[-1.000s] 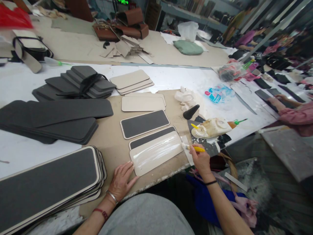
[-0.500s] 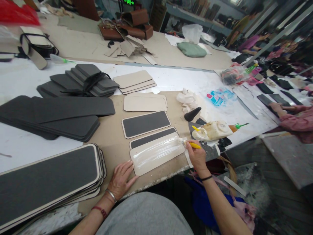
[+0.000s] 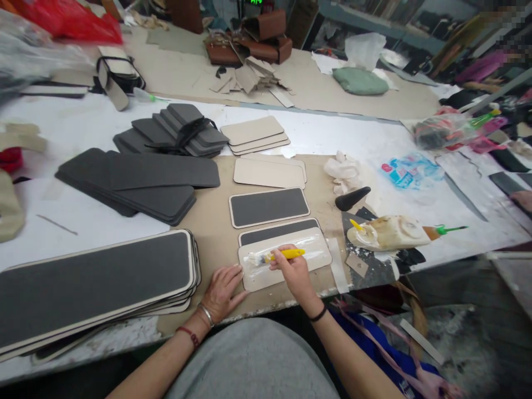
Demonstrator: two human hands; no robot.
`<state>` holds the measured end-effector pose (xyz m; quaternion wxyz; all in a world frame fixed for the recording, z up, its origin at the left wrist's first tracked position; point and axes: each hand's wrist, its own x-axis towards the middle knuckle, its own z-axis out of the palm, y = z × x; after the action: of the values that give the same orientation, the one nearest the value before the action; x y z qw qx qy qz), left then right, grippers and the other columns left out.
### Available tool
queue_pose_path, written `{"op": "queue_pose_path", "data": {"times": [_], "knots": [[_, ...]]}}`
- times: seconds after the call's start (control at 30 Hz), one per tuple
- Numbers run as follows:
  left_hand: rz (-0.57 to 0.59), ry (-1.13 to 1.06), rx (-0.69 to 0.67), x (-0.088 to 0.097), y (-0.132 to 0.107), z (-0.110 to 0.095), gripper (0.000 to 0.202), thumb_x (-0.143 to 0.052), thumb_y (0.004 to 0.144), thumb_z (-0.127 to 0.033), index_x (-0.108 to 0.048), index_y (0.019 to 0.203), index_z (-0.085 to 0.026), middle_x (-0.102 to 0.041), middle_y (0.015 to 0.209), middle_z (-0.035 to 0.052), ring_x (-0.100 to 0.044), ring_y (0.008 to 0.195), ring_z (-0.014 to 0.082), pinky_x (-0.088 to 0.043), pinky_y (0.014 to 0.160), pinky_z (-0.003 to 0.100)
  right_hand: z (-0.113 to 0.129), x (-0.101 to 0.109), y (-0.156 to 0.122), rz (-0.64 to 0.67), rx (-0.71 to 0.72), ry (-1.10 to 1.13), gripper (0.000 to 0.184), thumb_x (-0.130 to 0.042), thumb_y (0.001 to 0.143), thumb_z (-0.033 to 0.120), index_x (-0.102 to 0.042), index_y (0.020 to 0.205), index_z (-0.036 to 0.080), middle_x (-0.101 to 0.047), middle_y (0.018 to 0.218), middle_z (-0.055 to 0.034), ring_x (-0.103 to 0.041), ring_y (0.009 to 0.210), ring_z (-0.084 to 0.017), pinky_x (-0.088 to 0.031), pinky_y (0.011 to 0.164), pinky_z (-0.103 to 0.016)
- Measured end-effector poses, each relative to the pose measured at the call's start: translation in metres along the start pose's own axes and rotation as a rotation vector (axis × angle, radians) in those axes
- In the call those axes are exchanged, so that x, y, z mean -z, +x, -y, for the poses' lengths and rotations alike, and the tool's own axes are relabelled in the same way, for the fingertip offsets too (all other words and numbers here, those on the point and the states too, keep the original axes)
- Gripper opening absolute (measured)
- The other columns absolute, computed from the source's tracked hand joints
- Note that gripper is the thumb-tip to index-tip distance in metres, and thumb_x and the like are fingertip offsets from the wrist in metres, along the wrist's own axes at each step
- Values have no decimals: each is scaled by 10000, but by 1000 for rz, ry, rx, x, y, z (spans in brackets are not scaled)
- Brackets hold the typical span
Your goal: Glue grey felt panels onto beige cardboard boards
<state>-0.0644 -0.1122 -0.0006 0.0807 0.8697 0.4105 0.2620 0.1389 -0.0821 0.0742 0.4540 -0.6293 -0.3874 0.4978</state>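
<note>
A beige rounded panel (image 3: 316, 249), shiny with wet glue, lies near the table's front edge. My right hand (image 3: 293, 271) is closed on a yellow-handled brush (image 3: 282, 255), whose bristles rest on the panel's left part. My left hand (image 3: 222, 291) lies flat with fingers spread, touching the panel's left end. Just behind it lie two panels with dark grey faces and beige borders (image 3: 269, 206). A glue-caked bottle (image 3: 388, 233) lies to the right on a dark sheet.
A tall stack of long grey-faced panels (image 3: 95, 282) sits at the front left, with dark grey foam strips (image 3: 137, 180) behind it. Plain beige panels (image 3: 254, 132) and a crumpled white rag (image 3: 343, 169) lie further back. Brown bags (image 3: 249, 41) stand on the far table.
My right hand has carried the brush from the panel's right end across to its left part. My view has shifted to the left. The left hand stays flat at the panel's end.
</note>
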Motion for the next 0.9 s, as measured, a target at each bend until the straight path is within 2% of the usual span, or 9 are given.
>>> {"op": "queue_pose_path", "data": {"times": [0.1, 0.17, 0.4, 0.47, 0.53, 0.63, 0.8, 0.87, 0.9], "knots": [[4, 2, -1, 0, 0, 0, 321, -583, 780, -323, -547, 1043, -142, -629, 1061, 118, -556, 1007, 229, -414, 883, 394, -8, -9, 10, -11, -11, -18, 318, -584, 737, 497, -515, 809, 195, -577, 652, 17, -607, 555, -151, -538, 548, -290], [1, 5, -6, 0, 0, 1, 319, -585, 778, -321, -546, 1045, -149, -629, 1064, 115, -554, 1009, 230, -413, 883, 395, -11, 5, 21, -93, 18, -80, 318, -579, 736, 499, -520, 795, 193, -573, 627, 18, -601, 542, -148, -533, 551, -284], [-8, 0, -11, -1, 2, 1, 326, -608, 763, -304, -549, 1042, -146, -627, 1061, 115, -549, 1014, 228, -422, 880, 391, -9, 117, 52, -493, 55, -197, 439, -623, 638, 571, -546, 787, 165, -592, 621, -10, -613, 544, -178, -543, 559, -327], [-10, -8, 4, -1, 2, 1, 330, -611, 760, -308, -552, 1047, -155, -628, 1058, 111, -551, 1012, 227, -425, 877, 392, -5, 139, 50, -560, 65, -217, 448, -631, 624, 579, -550, 772, 163, -593, 609, -12, -619, 560, -187, -548, 575, -338], [-11, -17, 12, -1, 1, 1, 338, -611, 758, -313, -553, 1055, -164, -629, 1058, 109, -555, 1006, 228, -427, 874, 394, 0, 146, 41, -582, 70, -243, 438, -637, 629, 569, -554, 769, 162, -598, 610, -15, -624, 567, -189, -550, 582, -337], [-8, -28, 11, -2, 1, 1, 342, -610, 759, -317, -550, 1062, -169, -627, 1063, 108, -554, 1008, 229, -426, 876, 396, 6, 123, 17, -504, 74, -229, 407, -634, 667, 535, -548, 814, 166, -611, 651, -19, -624, 565, -178, -549, 564, -320], [-3, -31, 16, -2, 1, 1, 344, -610, 758, -322, -553, 1054, -156, -627, 1057, 113, -554, 1006, 228, -421, 884, 395, -5, 32, -25, -144, 47, -116, 300, -568, 760, 492, -538, 797, 197, -592, 671, -3, -614, 561, -156, -531, 551, -290], [-7, -35, 17, -2, 1, 1, 338, -605, 760, -326, -558, 1055, -167, -630, 1055, 106, -557, 1002, 225, -421, 881, 392, -13, 9, -29, -44, 38, -79, 285, -548, 778, 486, -541, 782, 201, -585, 686, 1, -613, 572, -151, -526, 559, -285], [-11, -39, 17, -2, 1, 1, 336, -603, 761, -328, -561, 1055, -172, -632, 1052, 103, -558, 1001, 225, -421, 880, 392, -16, 6, -28, -31, 42, -81, 284, -545, 780, 484, -542, 778, 200, -584, 696, 1, -611, 573, -149, -522, 560, -283]]}}
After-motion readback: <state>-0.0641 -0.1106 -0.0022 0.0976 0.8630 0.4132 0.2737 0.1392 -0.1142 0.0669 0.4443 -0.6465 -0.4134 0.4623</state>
